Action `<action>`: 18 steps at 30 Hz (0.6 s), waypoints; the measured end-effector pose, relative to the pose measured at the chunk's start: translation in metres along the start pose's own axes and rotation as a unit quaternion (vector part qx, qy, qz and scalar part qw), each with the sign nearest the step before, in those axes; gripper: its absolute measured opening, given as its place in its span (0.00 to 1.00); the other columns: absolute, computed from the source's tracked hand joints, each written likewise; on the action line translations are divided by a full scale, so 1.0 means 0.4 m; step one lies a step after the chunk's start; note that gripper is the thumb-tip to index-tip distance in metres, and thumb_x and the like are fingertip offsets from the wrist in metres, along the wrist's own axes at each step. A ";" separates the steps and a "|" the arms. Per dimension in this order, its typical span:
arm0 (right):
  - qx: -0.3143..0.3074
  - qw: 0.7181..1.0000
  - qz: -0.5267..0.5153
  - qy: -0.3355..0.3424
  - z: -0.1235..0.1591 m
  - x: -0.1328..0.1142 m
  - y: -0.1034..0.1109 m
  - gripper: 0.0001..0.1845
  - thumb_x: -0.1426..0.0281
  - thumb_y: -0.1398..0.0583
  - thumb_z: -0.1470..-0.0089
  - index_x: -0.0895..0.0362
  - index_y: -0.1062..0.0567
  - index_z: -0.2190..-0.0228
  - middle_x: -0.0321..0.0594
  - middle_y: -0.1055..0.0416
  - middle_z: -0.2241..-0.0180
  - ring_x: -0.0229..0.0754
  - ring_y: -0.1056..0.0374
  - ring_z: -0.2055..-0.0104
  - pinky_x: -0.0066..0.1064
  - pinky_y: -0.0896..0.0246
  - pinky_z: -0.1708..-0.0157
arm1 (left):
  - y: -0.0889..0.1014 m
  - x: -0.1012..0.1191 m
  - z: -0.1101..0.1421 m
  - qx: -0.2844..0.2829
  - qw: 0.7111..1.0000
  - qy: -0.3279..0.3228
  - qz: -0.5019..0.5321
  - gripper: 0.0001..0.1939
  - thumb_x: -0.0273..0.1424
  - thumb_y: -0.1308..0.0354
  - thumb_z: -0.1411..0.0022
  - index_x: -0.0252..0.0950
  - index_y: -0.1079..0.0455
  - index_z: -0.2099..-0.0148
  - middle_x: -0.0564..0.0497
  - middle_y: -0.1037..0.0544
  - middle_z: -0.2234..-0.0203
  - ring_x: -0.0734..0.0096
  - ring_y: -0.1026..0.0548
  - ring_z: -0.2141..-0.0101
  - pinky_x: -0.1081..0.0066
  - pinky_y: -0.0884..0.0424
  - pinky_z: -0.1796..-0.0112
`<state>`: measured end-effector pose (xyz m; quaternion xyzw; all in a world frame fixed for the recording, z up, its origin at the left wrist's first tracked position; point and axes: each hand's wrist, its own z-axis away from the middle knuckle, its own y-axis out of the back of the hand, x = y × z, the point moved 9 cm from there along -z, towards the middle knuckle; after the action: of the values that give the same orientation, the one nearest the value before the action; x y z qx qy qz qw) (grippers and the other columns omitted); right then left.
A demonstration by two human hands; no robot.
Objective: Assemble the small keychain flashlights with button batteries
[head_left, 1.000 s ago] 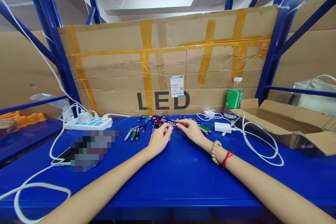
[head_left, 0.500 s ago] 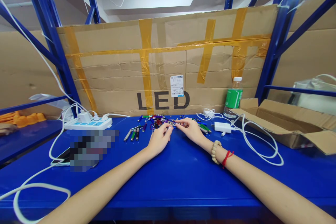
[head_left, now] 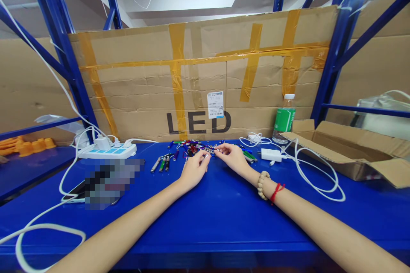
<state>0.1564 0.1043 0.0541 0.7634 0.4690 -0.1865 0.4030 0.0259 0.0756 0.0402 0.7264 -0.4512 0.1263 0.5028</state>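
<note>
My left hand [head_left: 194, 169] is closed over the blue table, its fingers curled around something small that I cannot make out. Facing it, my right hand [head_left: 233, 157] has thumb and fingertips pinched together; whatever they hold is too small to name. A narrow gap separates the hands. Behind them spreads a pile of small colourful metal pieces [head_left: 192, 147], partly hidden by my fingers. Left of my left hand lie several short metal tubes like small penlights, among them a silver one [head_left: 156, 164] and a green one [head_left: 162, 164]. More tubes [head_left: 250, 156] lie beyond my right hand.
A white power strip [head_left: 109, 151] and a blurred-out dark object [head_left: 109, 183] are on the left. To the right are a white charger [head_left: 271, 155] with looped cable, a green-labelled bottle [head_left: 284, 120] and an open cardboard box [head_left: 349, 153]. A cardboard panel [head_left: 144, 94] stands behind.
Almost nothing differs. Both hands stay in the same place and pose, with at most a slight shift of the right fingertips; the whole view has drifted very slightly.
</note>
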 end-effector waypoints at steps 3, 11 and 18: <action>0.006 1.000 0.004 0.007 -0.001 0.001 0.004 0.12 0.66 0.40 0.55 0.60 0.22 0.69 0.41 0.27 0.75 0.37 0.37 0.77 0.28 0.40 0.74 | -0.001 0.000 0.000 0.000 1.000 0.001 -0.001 0.12 0.37 0.57 0.38 0.37 0.35 0.62 0.58 0.33 0.84 0.75 0.34 0.81 0.76 0.41 0.75; -0.008 1.000 -0.010 0.016 -0.005 0.003 0.002 0.14 0.64 0.39 0.56 0.58 0.22 0.67 0.41 0.26 0.73 0.37 0.38 0.76 0.29 0.41 0.74 | 0.003 -0.002 -0.001 0.006 1.000 0.002 -0.006 0.13 0.37 0.57 0.38 0.38 0.35 0.60 0.58 0.31 0.83 0.74 0.33 0.79 0.76 0.40 0.74; -0.007 0.995 -0.094 -0.015 -0.014 0.016 0.016 0.21 0.61 0.34 0.65 0.63 0.25 0.70 0.43 0.26 0.75 0.37 0.32 0.76 0.28 0.37 0.75 | 0.004 -0.001 -0.003 0.009 1.000 -0.008 0.000 0.09 0.35 0.56 0.38 0.38 0.39 0.58 0.58 0.29 0.80 0.73 0.30 0.76 0.75 0.38 0.69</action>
<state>0.1644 0.1107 0.0562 0.7104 0.5338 -0.2310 0.3962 0.0247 0.0766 0.0414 0.7315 -0.4544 0.1245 0.4928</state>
